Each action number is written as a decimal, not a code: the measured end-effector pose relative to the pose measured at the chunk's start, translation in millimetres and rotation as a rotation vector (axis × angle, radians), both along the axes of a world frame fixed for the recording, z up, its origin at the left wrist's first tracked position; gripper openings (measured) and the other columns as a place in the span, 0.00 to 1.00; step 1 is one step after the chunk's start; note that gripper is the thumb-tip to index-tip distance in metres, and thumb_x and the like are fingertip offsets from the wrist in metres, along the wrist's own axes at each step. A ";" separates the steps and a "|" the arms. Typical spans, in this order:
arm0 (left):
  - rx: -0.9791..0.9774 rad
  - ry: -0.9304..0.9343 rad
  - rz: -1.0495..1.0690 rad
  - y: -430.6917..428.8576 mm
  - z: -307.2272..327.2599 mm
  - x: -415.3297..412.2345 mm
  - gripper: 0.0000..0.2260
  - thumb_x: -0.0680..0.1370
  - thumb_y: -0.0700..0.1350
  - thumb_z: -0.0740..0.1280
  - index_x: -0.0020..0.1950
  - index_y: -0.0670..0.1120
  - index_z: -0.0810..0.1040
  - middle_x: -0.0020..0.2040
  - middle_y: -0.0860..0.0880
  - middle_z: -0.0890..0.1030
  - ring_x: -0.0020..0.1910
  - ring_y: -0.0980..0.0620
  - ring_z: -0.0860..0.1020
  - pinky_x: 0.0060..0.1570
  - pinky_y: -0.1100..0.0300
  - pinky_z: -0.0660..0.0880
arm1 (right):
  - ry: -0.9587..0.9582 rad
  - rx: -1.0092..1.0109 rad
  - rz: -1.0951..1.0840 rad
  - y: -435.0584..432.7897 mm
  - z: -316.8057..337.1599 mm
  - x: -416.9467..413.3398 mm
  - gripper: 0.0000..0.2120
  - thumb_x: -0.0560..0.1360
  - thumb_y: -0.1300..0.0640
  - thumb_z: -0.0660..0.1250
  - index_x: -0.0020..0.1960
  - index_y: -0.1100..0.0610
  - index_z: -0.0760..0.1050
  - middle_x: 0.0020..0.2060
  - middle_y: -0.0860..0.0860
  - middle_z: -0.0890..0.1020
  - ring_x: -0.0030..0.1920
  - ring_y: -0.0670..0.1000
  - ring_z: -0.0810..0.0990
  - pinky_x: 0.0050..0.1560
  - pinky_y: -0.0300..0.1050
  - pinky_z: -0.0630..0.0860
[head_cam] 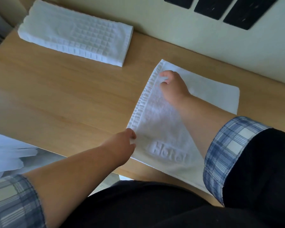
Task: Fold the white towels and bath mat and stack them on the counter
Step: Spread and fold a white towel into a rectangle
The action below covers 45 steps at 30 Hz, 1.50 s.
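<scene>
Hands (122,142) (173,86) on towel (163,116) edge, counter (64,96) alongside

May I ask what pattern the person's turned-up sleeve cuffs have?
The sleeve cuffs are blue-and-white plaid, clearest in the head view.

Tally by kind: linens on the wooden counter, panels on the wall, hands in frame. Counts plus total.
White folded waffle-weave bath mat: 1
White terry "Hotel" towel: 1
Black rectangular wall panels: 3
Hands, left hand and right hand: 2
Total: 7
</scene>
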State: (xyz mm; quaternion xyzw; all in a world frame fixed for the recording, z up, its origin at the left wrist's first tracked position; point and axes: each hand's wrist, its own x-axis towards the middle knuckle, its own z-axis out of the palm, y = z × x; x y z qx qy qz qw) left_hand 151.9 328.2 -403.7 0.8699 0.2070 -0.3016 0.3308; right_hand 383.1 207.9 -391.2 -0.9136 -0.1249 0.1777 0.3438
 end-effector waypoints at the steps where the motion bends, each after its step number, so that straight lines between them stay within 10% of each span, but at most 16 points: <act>1: 0.018 -0.017 -0.007 3.1 0.3 3.5 0.09 0.80 0.51 0.62 0.60 0.58 0.70 0.44 0.53 0.78 0.40 0.53 0.78 0.35 0.60 0.70 | -0.058 -0.103 0.089 -10.8 -1.0 2.4 0.19 0.77 0.59 0.61 0.67 0.51 0.75 0.64 0.50 0.74 0.59 0.51 0.77 0.54 0.43 0.75; 4: 0.091 -0.051 0.004 13.1 1.7 18.2 0.08 0.82 0.49 0.60 0.60 0.59 0.70 0.45 0.54 0.75 0.41 0.52 0.77 0.38 0.57 0.70 | -0.120 -0.384 0.328 -46.9 -8.7 5.6 0.22 0.78 0.57 0.61 0.72 0.51 0.71 0.74 0.51 0.67 0.75 0.53 0.63 0.73 0.51 0.63; 10: 0.097 -0.179 0.139 25.4 -1.8 53.9 0.16 0.81 0.50 0.62 0.67 0.59 0.64 0.55 0.53 0.76 0.43 0.51 0.77 0.40 0.55 0.73 | -0.081 -0.594 0.227 -108.6 -24.0 4.2 0.30 0.82 0.43 0.52 0.81 0.48 0.48 0.81 0.50 0.47 0.80 0.52 0.44 0.78 0.52 0.46; 19: 0.034 -0.392 0.428 9.1 -5.9 78.5 0.05 0.77 0.55 0.66 0.42 0.58 0.76 0.37 0.59 0.79 0.35 0.60 0.76 0.29 0.63 0.66 | -0.129 -0.496 0.121 -99.5 -14.1 -1.8 0.29 0.79 0.46 0.60 0.78 0.48 0.58 0.80 0.50 0.53 0.79 0.55 0.51 0.74 0.55 0.54; 34: 0.223 -0.388 0.470 50.4 -7.6 148.1 0.17 0.80 0.56 0.62 0.67 0.54 0.66 0.47 0.49 0.78 0.41 0.48 0.77 0.40 0.55 0.72 | -0.034 -0.615 0.364 -99.4 -27.7 9.1 0.42 0.76 0.33 0.58 0.81 0.45 0.40 0.80 0.47 0.40 0.80 0.51 0.40 0.76 0.57 0.45; 37: 0.491 -0.331 0.329 32.8 0.4 144.2 0.34 0.78 0.51 0.64 0.80 0.50 0.51 0.65 0.48 0.75 0.65 0.43 0.72 0.66 0.47 0.65 | -0.016 -0.414 0.278 -105.2 -21.8 2.7 0.36 0.80 0.43 0.60 0.81 0.50 0.47 0.81 0.50 0.45 0.80 0.50 0.43 0.78 0.52 0.46; 40: 0.285 -0.615 0.366 -15.5 16.5 99.9 0.32 0.82 0.53 0.60 0.81 0.51 0.47 0.80 0.44 0.55 0.77 0.41 0.56 0.73 0.44 0.55 | -0.160 -0.161 0.203 -119.8 -12.1 -29.0 0.26 0.81 0.55 0.60 0.78 0.54 0.62 0.79 0.52 0.58 0.79 0.51 0.52 0.78 0.48 0.51; 45: 0.237 -0.369 -0.539 -121.9 -9.3 10.2 0.33 0.78 0.63 0.39 0.79 0.50 0.35 0.79 0.49 0.34 0.76 0.49 0.30 0.75 0.48 0.33 | -0.286 -0.241 0.434 -149.8 -30.5 -96.2 0.23 0.80 0.55 0.62 0.74 0.58 0.69 0.76 0.56 0.65 0.78 0.58 0.58 0.75 0.64 0.56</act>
